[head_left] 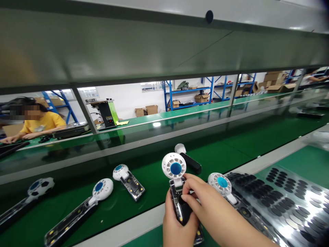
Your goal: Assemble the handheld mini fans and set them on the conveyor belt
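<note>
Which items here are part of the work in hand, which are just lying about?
In hand: white round-headed fan with blue hub, held in left hand, right hand on its handle; likely the glossy sheet of black oval pads.
Lying about: football-patterned fan, black-handled white fan, cardboard boxes.

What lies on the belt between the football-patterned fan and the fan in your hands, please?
In the head view, two white fans with blue centres: a long clear-handled fan, then a shorter fan nearer the held fan.

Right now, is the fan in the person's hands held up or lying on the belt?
Held up: left hand grips the fan by its handle, right hand touches it; neighbouring fans lie flat on the belt.
</note>
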`<state>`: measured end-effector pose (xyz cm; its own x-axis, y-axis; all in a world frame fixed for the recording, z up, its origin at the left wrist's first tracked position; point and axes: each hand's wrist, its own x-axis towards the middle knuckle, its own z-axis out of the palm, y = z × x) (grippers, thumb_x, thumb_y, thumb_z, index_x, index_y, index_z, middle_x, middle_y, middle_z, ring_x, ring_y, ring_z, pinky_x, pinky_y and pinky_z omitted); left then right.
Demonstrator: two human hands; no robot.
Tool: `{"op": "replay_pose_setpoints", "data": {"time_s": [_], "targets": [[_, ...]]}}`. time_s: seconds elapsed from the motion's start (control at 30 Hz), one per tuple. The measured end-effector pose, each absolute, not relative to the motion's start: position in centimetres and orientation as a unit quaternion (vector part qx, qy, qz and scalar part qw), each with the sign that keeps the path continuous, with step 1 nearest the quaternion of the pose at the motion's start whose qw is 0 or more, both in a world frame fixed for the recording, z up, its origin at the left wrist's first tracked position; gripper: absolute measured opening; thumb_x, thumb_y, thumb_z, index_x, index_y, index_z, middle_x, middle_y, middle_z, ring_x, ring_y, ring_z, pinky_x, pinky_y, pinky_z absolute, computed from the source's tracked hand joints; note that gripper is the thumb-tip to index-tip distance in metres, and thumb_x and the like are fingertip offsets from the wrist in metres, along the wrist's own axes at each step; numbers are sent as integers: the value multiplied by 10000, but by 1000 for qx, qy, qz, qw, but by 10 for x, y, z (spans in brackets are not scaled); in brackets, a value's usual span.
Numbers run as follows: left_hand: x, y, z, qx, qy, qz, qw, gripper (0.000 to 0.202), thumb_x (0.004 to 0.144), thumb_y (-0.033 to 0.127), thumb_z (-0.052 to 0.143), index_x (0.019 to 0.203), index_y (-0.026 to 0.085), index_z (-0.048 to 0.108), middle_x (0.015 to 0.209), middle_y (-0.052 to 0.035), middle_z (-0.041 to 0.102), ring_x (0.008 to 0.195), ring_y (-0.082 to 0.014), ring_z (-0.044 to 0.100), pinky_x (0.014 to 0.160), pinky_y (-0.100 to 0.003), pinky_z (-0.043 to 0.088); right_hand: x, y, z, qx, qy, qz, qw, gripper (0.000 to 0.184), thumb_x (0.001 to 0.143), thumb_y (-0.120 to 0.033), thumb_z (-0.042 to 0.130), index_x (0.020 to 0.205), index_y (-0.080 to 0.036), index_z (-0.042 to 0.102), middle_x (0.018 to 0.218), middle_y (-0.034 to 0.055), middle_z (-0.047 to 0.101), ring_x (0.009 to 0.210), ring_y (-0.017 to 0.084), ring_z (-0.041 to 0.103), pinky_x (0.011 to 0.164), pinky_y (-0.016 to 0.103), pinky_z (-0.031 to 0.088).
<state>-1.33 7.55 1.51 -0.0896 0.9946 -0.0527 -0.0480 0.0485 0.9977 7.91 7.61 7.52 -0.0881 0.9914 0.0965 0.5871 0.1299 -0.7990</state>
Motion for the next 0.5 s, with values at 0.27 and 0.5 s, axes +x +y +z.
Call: {"op": "replay_pose_setpoints", "data": {"time_s": [0.27,0.5], "targets": [[-14,74,22,452,545,523,474,666,591,299,584,1204,115,399,1068,-114,629,989,-243,575,741,-245,449,80,79,64,-520,-603,448,406,371,769,-156,459,1094,-319,385,1022,-12,565,878,156,574,774,296,450],[-44,98,39,602,579,403,374,381,703,328,536,1060,198,563,1047,-101,627,1001,-274,547,839,-328,395,86,106,53,-561,-607,396,399,345,816,-259,429,1150,-216,354,826,2,638,764,162,627,676,266,488]]}}
